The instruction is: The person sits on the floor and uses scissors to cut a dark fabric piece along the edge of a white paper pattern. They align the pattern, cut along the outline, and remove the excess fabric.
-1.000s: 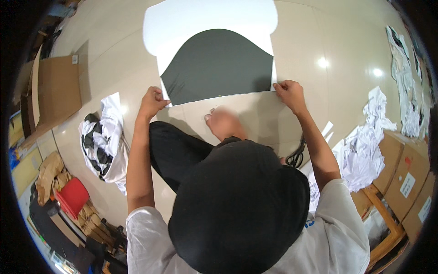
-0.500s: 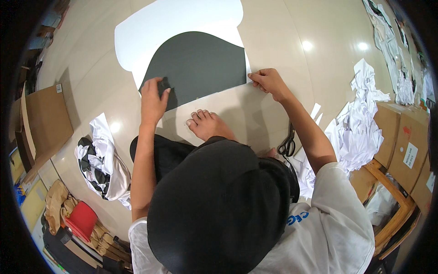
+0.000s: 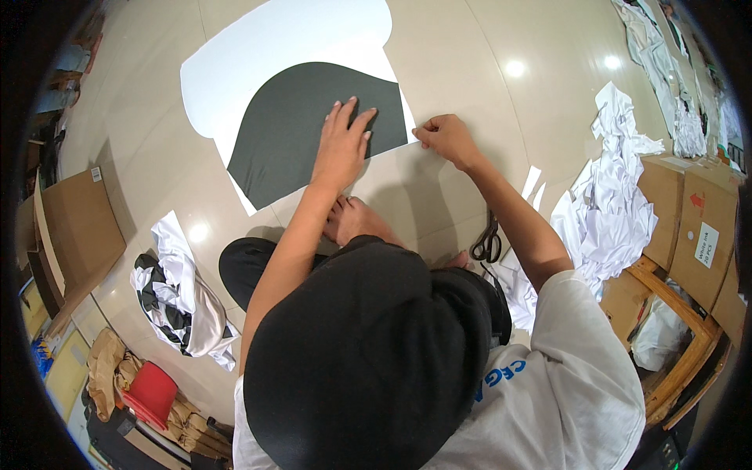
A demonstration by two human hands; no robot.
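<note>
A white cut panel (image 3: 290, 41), apparently fabric, lies spread on the floor, its far part rounded at the sides. On top of it is a dark grey panel (image 3: 298, 117) with a curved far edge and a straight near edge. My left hand (image 3: 342, 149) rests flat over the dark panel, fingers stretched out and slightly spread. At the near right corner, my right hand (image 3: 448, 139) pinches the white panel's edge between thumb and fingers. My bare foot (image 3: 360, 222) is on the floor just short of the panels' near edge.
Black-handled scissors (image 3: 487, 244) lie right of my foot, beside a long heap of white scraps (image 3: 611, 196). Cardboard boxes (image 3: 697, 227) and a wooden frame (image 3: 689, 352) stand at right. Left are a bundle of white and dark cloth (image 3: 176, 298), an open carton (image 3: 82, 223) and a red object (image 3: 151, 392).
My left hand has moved right from the near left corner onto the dark panel, its fingers spreading out. My right hand keeps its pinch at the right corner. The near left edge now lies flat.
</note>
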